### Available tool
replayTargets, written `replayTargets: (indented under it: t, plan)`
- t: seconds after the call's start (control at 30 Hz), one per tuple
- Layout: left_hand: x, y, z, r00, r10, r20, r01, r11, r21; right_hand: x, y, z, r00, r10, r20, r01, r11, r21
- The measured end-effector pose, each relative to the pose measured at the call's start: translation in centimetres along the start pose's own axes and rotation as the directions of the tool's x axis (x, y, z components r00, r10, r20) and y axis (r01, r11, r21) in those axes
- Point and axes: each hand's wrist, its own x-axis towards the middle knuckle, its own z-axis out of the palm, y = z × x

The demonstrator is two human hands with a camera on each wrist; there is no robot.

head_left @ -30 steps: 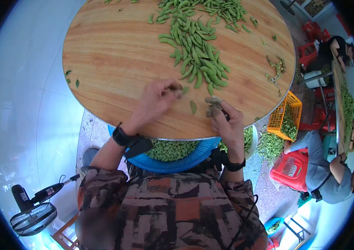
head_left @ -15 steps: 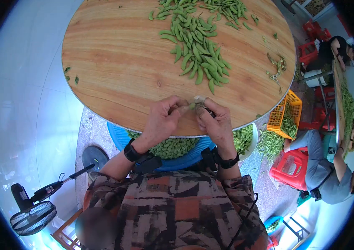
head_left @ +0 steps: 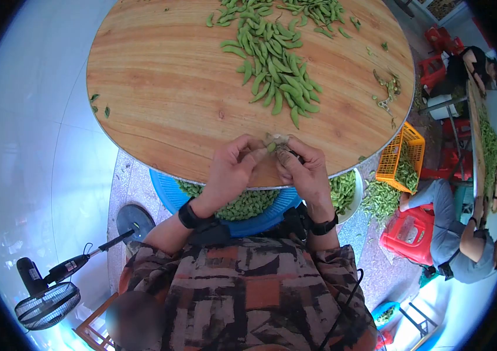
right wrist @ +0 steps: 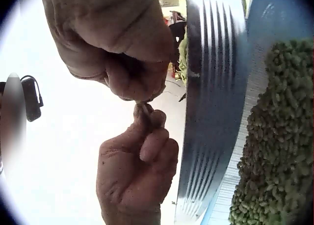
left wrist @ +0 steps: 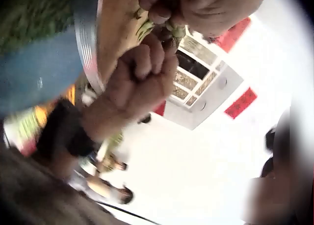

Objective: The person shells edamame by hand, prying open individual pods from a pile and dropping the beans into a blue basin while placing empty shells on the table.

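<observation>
Both hands meet just above the near edge of the round wooden table (head_left: 161, 105), fingertips together around a small green pod (head_left: 271, 147). The left hand (head_left: 232, 165) pinches the pod between thumb and finger, its other fingers curled. From the other side the right hand (head_left: 308, 175) grips it, with pale material at its fingertips. A pile of green pods (head_left: 278, 70) lies beyond them. In the left wrist view the left hand (left wrist: 221, 11) is above the right hand (left wrist: 142, 85); in the right wrist view the right hand (right wrist: 113, 38) is above the left hand (right wrist: 137, 173).
Below the table edge, a blue basin (head_left: 164, 190) holds green beans (head_left: 248, 206), beside a pale bowl of pods (head_left: 342, 190). Pod scraps (head_left: 389, 93) lie on the table's right. An orange crate (head_left: 386, 164), red stool (head_left: 406, 237) and seated people are at right, a fan (head_left: 47, 304) at lower left.
From apart, the hands have come together at the pod, the right moving left. A leaf-like green piece between them on the table is no longer visible. Over the last half second they have barely moved.
</observation>
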Motion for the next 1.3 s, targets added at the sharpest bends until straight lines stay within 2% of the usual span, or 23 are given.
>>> replayTargets:
  t: [0.03,0.07,0.1,0.23,0.27,0.3,0.33,0.37,0.4,0.43,0.5,0.63,0.7,0.73,0.8,0.83,0.9,0.93,1.0,1.03,1.1,1.23,1.3]
  plan:
    - [0.1,-0.3,-0.3,1.000,-0.001,-0.001,0.001,1.000,0.000,0.2,0.3,-0.5,1.000,0.001,0.000,-0.001,1.000,0.000]
    - [0.4,-0.8,-0.8,0.984,-0.090,0.154,0.138,0.930,-0.340,0.4,0.7,-1.1,0.994,0.010,0.105,-0.028,0.986,0.166]
    - [0.6,-0.9,-1.1,0.939,-0.116,0.324,0.301,0.733,-0.610,0.6,0.8,-1.5,0.978,0.001,0.208,-0.070,0.943,0.325]
    - [0.6,-0.3,-0.8,0.939,-0.120,0.323,0.299,0.749,-0.591,0.3,0.1,-1.3,0.980,0.083,0.182,-0.138,0.939,0.316]
    - [0.6,0.3,-0.8,0.965,-0.087,0.246,0.168,0.929,-0.330,0.2,0.1,-0.8,0.996,-0.016,0.084,0.015,1.000,0.015]
    - [0.7,0.8,-0.8,0.983,-0.029,0.183,0.033,0.999,-0.022,0.0,0.0,-0.4,0.990,-0.141,0.020,0.141,0.944,-0.298]
    - [0.8,1.3,-1.0,0.982,-0.029,0.184,0.034,0.999,-0.022,-0.1,-0.2,-0.2,0.990,-0.141,0.019,0.140,0.944,-0.299]
    - [0.9,1.7,-1.4,0.977,0.016,0.211,-0.072,0.963,0.259,-0.3,-0.6,0.1,0.970,-0.238,0.046,0.235,0.878,-0.416]
    - [1.0,1.9,-1.8,0.968,0.052,0.247,-0.176,0.839,0.515,-0.3,-0.8,0.3,0.940,-0.328,0.088,0.324,0.789,-0.522]
    - [1.0,2.0,-2.0,0.968,0.052,0.246,-0.176,0.839,0.515,-0.3,-0.9,0.3,0.940,-0.328,0.089,0.325,0.789,-0.522]
    - [1.0,2.1,-2.2,0.887,0.321,0.331,-0.460,0.678,0.573,-0.2,-1.0,0.2,0.931,-0.341,0.132,0.350,0.725,-0.593]
    - [1.1,1.2,-3.2,0.845,0.392,0.364,-0.535,0.598,0.596,-0.1,-0.5,1.0,0.908,-0.397,0.136,0.380,0.639,-0.669]
    - [1.3,1.1,-3.8,0.906,0.167,0.389,-0.376,0.739,0.559,-0.2,-0.7,1.4,0.911,-0.386,0.142,0.372,0.626,-0.685]
    - [1.3,0.9,-3.7,0.907,0.167,0.388,-0.375,0.740,0.559,-0.3,-0.6,1.7,0.912,-0.385,0.143,0.372,0.626,-0.685]
    - [1.2,0.2,-3.3,0.958,0.030,0.286,-0.104,0.963,0.248,-0.3,-0.5,2.2,0.877,-0.454,0.157,0.418,0.561,-0.715]
    - [1.2,-0.2,-3.4,0.958,0.031,0.284,-0.105,0.963,0.247,-0.3,-0.3,2.3,0.877,-0.453,0.158,0.418,0.560,-0.715]
    - [1.4,-1.0,-3.5,0.955,-0.051,0.294,0.006,0.988,0.152,-0.1,0.1,2.3,0.860,-0.471,0.198,0.446,0.505,-0.739]
    - [1.4,-1.6,-3.3,0.955,-0.051,0.292,0.006,0.988,0.151,-0.1,0.2,2.3,0.860,-0.470,0.199,0.446,0.505,-0.739]
    - [1.3,-2.5,-2.8,0.970,-0.046,0.240,0.049,0.999,-0.006,0.0,0.2,2.3,0.868,-0.449,0.209,0.438,0.498,-0.748]
    - [1.3,-2.5,-2.8,0.970,-0.046,0.240,0.049,0.999,-0.006,0.0,0.2,2.2,0.869,-0.449,0.209,0.438,0.498,-0.749]
    - [1.2,-2.1,-2.9,0.942,-0.156,0.297,0.228,0.947,-0.226,0.1,0.0,2.1,0.861,-0.472,0.190,0.443,0.512,-0.736]
    - [0.6,-0.9,-2.2,0.948,-0.191,0.257,0.252,0.939,-0.233,0.6,0.3,1.2,0.825,-0.549,0.133,0.462,0.521,-0.718]
    - [0.4,-0.1,-2.3,0.934,-0.131,0.332,0.223,0.940,-0.258,-0.1,-0.5,-0.7,0.878,-0.470,0.092,0.392,0.593,-0.703]
